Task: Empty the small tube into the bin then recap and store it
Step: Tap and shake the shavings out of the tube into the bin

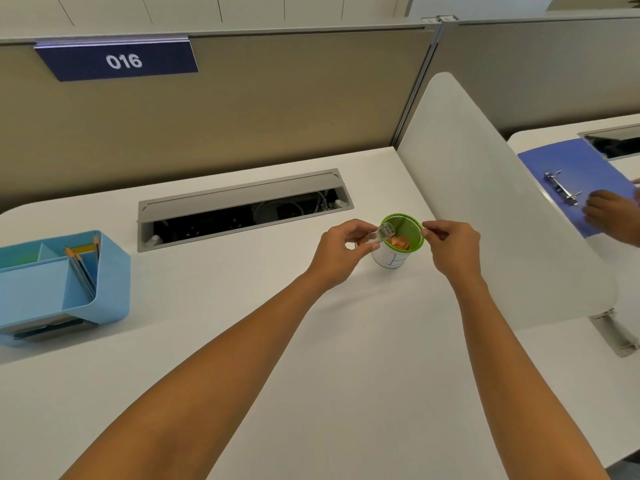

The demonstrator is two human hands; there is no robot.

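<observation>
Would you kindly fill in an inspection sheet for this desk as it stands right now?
Surface: white desk, with an open cable hatch at the back.
Job's things: small clear tube tipped over the green-rimmed bin; orange bits lie in the bin.
Clutter: blue organiser holding pencils, at the left.
Hands: left hand pinches the tube; right hand pinches something small, probably the cap, too small to tell.
Cables: some inside the hatch.
Surroundings: partition sign 016; white divider; another person's hand on a blue binder at the next desk.

Green-rimmed white bin, clear tube, blue organizer.
</observation>
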